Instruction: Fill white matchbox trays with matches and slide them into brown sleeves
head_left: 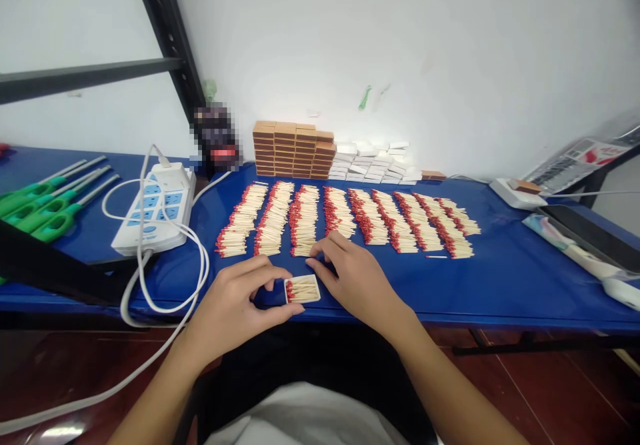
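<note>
My left hand (245, 301) grips a small white matchbox tray (319, 296) by its left end, thumb along the near side and fingers at the far side. Red-headed matches (304, 289) lie in the tray, heads to the left. My right hand (353, 278) is just right of and beyond the tray, thumb and index finger drawn close together at the near end of a row of matches (304, 221). Whatever sits between those fingertips is too small to make out. Several more match rows (383, 218) spread across the blue table (500, 285).
Stacked brown matchboxes (290, 150) and white trays (375, 163) stand against the wall. Left are a white power strip (155, 211) with looping cables and green-handled tools (50, 208). A black phone-like slab (590, 235) lies right. A single match (437, 257) lies apart.
</note>
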`<action>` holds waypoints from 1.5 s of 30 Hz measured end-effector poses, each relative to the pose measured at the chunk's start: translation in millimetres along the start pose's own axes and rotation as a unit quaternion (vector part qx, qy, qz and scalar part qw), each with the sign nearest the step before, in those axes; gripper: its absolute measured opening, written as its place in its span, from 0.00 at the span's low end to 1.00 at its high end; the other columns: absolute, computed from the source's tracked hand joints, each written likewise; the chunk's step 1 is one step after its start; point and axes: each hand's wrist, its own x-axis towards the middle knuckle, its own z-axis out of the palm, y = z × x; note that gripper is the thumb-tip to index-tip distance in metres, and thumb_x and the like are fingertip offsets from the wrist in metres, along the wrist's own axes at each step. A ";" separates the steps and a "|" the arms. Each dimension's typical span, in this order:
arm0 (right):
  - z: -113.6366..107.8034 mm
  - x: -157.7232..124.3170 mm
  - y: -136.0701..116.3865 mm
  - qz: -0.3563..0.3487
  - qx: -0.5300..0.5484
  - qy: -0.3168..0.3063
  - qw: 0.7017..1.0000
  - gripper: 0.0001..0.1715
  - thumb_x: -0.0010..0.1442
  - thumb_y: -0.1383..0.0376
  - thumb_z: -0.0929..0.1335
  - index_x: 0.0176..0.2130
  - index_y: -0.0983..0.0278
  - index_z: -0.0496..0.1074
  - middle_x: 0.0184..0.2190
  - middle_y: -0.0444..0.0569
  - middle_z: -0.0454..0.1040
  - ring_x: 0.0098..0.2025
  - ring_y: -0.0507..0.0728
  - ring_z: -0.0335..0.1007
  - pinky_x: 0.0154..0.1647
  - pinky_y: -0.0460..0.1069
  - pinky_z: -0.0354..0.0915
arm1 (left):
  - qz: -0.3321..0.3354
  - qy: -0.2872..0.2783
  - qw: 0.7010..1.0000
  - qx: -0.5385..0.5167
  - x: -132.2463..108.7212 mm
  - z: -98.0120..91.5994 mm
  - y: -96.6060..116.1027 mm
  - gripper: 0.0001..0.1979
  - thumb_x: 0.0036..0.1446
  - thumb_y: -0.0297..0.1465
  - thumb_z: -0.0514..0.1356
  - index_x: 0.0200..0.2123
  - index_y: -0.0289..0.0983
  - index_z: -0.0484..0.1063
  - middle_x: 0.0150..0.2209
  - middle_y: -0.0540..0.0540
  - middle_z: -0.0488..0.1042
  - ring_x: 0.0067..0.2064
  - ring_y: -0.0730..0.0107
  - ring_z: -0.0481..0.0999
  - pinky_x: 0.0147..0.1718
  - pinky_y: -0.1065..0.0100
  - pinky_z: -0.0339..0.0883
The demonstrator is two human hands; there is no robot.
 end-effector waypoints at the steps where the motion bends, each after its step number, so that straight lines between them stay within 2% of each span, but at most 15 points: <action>1: 0.2 0.5 -0.5 0.004 -0.005 -0.002 1.000 0.02 0.74 0.66 0.70 0.44 0.61 0.73 0.42 0.48 0.75 0.39 0.57 0.75 0.38 0.51 0.64 | 0.000 -0.001 1.000 0.000 0.1 0.1 -0.2 0.13 0.60 0.34 0.75 0.47 0.41 0.81 0.34 0.53 0.72 0.32 0.73 0.69 0.35 0.71 0.66; 9: -1.1 6.1 -3.4 0.021 -0.023 -0.029 0.999 0.06 0.75 0.66 0.69 0.41 0.61 0.72 0.41 0.47 0.77 0.38 0.56 0.74 0.36 0.51 0.61 | 0.006 -0.001 1.000 0.001 0.9 1.0 -1.1 0.13 0.60 0.33 0.75 0.47 0.41 0.81 0.33 0.53 0.72 0.31 0.74 0.69 0.35 0.70 0.66; 15: -1.6 5.5 -3.6 0.024 -0.025 -0.019 0.999 0.03 0.74 0.65 0.70 0.44 0.61 0.72 0.42 0.47 0.76 0.38 0.57 0.74 0.36 0.51 0.61 | 0.000 -0.002 1.000 0.002 0.9 0.9 -0.7 0.12 0.61 0.35 0.75 0.47 0.41 0.81 0.33 0.52 0.72 0.31 0.73 0.69 0.34 0.70 0.67; 23: -1.7 5.4 -3.8 0.017 -0.033 -0.025 0.999 0.05 0.76 0.65 0.68 0.42 0.61 0.72 0.42 0.48 0.77 0.38 0.56 0.75 0.34 0.50 0.61 | 0.002 -0.005 1.000 0.008 0.8 0.7 -0.2 0.12 0.61 0.35 0.74 0.47 0.41 0.81 0.33 0.52 0.73 0.31 0.73 0.70 0.34 0.70 0.67; 30: -3.4 7.0 -5.8 0.031 -0.048 -0.058 0.997 0.06 0.77 0.66 0.67 0.43 0.62 0.72 0.43 0.49 0.77 0.39 0.57 0.77 0.34 0.50 0.62 | 0.003 -0.007 1.000 0.004 1.4 0.2 0.5 0.12 0.61 0.34 0.75 0.47 0.41 0.81 0.34 0.53 0.72 0.31 0.73 0.69 0.35 0.70 0.67; 34: -3.3 5.9 -2.6 0.022 -0.044 -0.051 0.997 0.06 0.77 0.66 0.67 0.43 0.62 0.72 0.43 0.49 0.77 0.39 0.57 0.77 0.35 0.51 0.64 | 0.002 -0.004 1.000 0.002 1.0 0.0 0.6 0.12 0.61 0.33 0.75 0.47 0.41 0.81 0.33 0.53 0.72 0.31 0.73 0.69 0.35 0.70 0.67; 40: -25.8 -2.9 -1.5 -0.006 0.057 -0.035 0.998 0.06 0.77 0.67 0.67 0.43 0.60 0.70 0.44 0.49 0.76 0.41 0.57 0.76 0.42 0.51 0.69 | -0.005 -0.005 1.000 0.003 1.2 0.2 -1.0 0.13 0.61 0.35 0.75 0.47 0.41 0.81 0.33 0.52 0.72 0.31 0.73 0.69 0.34 0.70 0.67; 45: -40.4 -13.4 -16.0 -0.042 0.071 -0.086 0.993 0.06 0.77 0.67 0.67 0.43 0.60 0.70 0.42 0.48 0.76 0.41 0.57 0.75 0.41 0.51 0.69 | -0.003 -0.001 1.000 -0.001 1.3 0.9 -0.6 0.12 0.61 0.35 0.75 0.47 0.41 0.81 0.33 0.52 0.72 0.31 0.73 0.69 0.34 0.70 0.67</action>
